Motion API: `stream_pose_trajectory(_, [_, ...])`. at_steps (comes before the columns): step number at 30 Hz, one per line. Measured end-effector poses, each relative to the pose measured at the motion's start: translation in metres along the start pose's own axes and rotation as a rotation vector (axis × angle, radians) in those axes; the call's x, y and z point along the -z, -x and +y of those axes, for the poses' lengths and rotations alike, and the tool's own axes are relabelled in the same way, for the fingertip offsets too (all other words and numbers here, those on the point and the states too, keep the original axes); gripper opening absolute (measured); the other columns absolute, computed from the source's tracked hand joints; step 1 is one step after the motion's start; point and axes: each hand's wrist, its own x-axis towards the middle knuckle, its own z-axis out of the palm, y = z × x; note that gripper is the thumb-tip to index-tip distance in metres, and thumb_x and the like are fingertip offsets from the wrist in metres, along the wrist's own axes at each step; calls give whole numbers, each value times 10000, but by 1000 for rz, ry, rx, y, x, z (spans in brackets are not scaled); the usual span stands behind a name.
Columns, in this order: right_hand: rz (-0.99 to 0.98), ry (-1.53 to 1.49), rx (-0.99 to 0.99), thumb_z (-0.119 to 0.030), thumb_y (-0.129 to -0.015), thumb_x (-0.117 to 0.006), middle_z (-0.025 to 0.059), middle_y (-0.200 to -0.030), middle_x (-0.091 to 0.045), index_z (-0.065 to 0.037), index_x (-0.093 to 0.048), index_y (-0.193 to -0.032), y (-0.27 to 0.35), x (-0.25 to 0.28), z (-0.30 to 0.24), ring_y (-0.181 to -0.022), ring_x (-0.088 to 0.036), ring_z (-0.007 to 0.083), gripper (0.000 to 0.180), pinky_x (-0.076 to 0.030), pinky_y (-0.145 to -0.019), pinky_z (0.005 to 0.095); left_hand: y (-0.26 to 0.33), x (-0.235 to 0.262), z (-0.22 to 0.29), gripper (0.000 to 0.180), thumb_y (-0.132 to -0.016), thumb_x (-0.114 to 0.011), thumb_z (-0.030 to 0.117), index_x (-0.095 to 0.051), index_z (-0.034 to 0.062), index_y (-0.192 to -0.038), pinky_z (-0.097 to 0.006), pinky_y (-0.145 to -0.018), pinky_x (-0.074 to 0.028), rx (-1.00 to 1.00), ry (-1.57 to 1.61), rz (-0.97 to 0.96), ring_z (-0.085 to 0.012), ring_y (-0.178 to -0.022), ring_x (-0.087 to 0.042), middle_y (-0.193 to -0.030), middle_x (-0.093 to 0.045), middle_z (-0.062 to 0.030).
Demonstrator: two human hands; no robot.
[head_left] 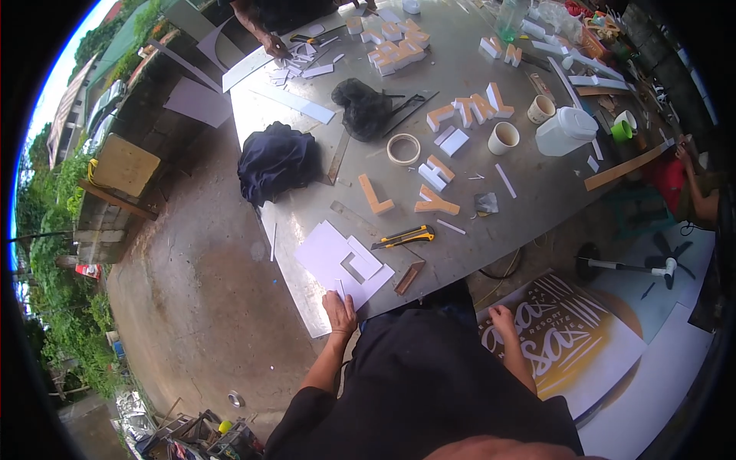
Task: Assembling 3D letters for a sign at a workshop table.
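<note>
My left hand is at the near left edge of the metal table, closed, with a thin white strip between its fingers. Beside it lies a white sheet with an angular cut-out, and a white piece rests next to that opening. My right hand hangs off the table's near edge at the right, its fingers curled; whether they hold anything is hidden. A yellow and black utility knife lies just beyond the sheet. Closer to the edge is a small brown channel-shaped piece.
Several block letters with tan faces and white sides stand about the table. Around them are a tape roll, cup, white jug and dark cloth. Another person's hand touches white scraps. A painted sign lies right.
</note>
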Motion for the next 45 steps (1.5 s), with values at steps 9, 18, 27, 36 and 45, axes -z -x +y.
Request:
stream_pose_trajectory(9, [108,19,-23,-243,-934,-644,94,-819,-698,18,-688,-1011,22,1,-19,-718,-647,177,277,-511,-654,336,-51,19,21,291,-1007,-445,224,-466,-2,-826,-468,-614,-372,74,360,48,-379,-640,-470,-683,-461,-192])
stream_pose_trajectory(18, [96,193,-23,-282,-905,-669,133,-879,-722,5,-701,-1024,47,-11,-61,-777,-693,213,313,-537,-701,358,-98,49,35,359,-1054,-415,262,-473,14,-799,-410,-534,-363,69,632,31,-258,-532,-442,-584,-442,-130])
stream_pose_trajectory(27, [-30,424,60,-278,-887,-653,155,-875,-722,0,-708,-983,64,-6,-165,-821,-705,273,299,-539,-734,406,-85,59,-50,297,-999,-506,255,-481,14,-827,-478,-672,-372,30,235,191,-380,-728,-486,-748,-494,-187])
stream_pose_trajectory(36, [26,119,1490,96,-751,-561,97,-959,-677,-53,-685,-933,238,54,-533,-836,-655,296,266,-511,-761,382,-80,39,-81,307,-945,-571,317,-510,26,-872,-477,-768,-354,-51,62,209,-373,-826,-470,-817,-495,-171])
stream_pose_trajectory(45, [470,205,1660,-196,-846,-669,-57,-876,-645,-197,-698,-891,385,31,-606,-748,-585,126,54,-431,-636,273,-68,-2,-148,354,-966,-536,362,-523,14,-898,-490,-784,-358,271,117,99,-389,-848,-473,-851,-500,-188])
